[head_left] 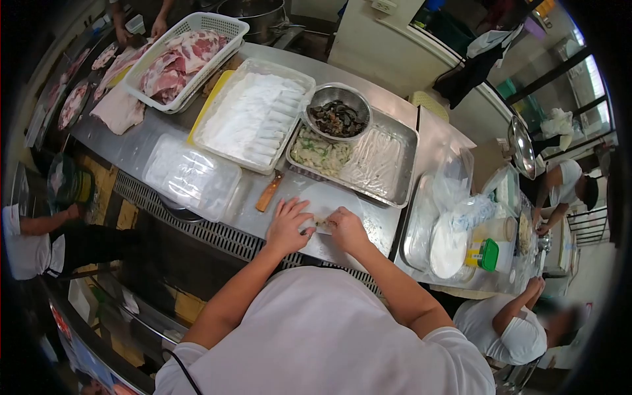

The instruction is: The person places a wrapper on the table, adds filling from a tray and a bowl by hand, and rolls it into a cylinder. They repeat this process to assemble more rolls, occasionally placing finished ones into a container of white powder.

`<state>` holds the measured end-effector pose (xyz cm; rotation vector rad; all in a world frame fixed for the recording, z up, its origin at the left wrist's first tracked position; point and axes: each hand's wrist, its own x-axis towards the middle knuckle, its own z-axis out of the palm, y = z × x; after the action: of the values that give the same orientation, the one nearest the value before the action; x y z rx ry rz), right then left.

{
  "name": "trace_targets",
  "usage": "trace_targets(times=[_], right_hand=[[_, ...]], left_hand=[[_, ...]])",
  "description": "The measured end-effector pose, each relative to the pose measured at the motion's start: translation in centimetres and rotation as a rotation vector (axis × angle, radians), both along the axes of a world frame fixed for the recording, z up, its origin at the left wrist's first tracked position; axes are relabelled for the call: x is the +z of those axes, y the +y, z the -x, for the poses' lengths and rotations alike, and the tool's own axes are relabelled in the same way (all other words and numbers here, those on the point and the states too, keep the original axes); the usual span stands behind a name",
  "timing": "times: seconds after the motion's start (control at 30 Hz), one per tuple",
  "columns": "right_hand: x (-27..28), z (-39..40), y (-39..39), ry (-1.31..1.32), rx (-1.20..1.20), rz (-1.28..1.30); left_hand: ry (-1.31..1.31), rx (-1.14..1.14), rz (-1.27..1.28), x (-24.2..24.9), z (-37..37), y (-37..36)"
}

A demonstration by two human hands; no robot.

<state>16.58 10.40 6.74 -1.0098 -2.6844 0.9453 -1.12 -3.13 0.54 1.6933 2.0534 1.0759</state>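
A thin, pale round wrapper (332, 197) lies on the steel table in front of me, with a small lump of filling (321, 223) at its near side. To the left of that lump, my left hand (288, 227) rests low, fingers spread and thumb close to the filling. My right hand (347, 230) is closed at the other side, its fingertips pressed together beside the filling; what they pinch is hidden. Beyond my left hand lies a wooden-handled tool (268, 192). Behind the wrapper, a metal tray (409, 172) holds chopped pale-green filling (317, 153) and white strips (375, 161).
A steel bowl (361, 100) of dark pieces rests on the tray. Left are a white tray (304, 78) of floured rolls, a lidded clear container (191, 174) and a basket (240, 27) of raw meat. Containers and plastic wrap (471, 210) stand right. Other people work on both sides.
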Motion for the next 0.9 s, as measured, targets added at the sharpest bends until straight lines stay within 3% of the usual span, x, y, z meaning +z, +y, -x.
trace_targets(times=[0.17, 0.37, 0.57, 0.67, 0.77, 0.9], right_hand=[[-1.5, -1.1, 0.8, -0.003, 0.047, -0.1], [-1.5, -2.1, 0.9, 0.068, -0.065, -0.003], [0.0, -2.5, 1.0, -0.076, -0.227, 0.176], [-0.1, -3.0, 1.2, -0.008, -0.276, 0.113], [-1.3, -3.9, 1.5, -0.016, -0.136, 0.141], [1.7, -2.9, 2.9, 0.117, -0.239, 0.108]], left_hand=[[0.001, -0.006, 0.024, 0.1, 0.0, 0.1], [-0.004, -0.015, 0.046, 0.5, 0.0, 0.0], [-0.009, -0.018, 0.04, 0.4, 0.0, 0.1], [-0.006, -0.025, 0.043, 0.8, 0.1, 0.1], [-0.046, -0.045, 0.025, -1.5, 0.7, 0.2], [0.005, -0.062, 0.021, -0.3, 1.2, 0.0]])
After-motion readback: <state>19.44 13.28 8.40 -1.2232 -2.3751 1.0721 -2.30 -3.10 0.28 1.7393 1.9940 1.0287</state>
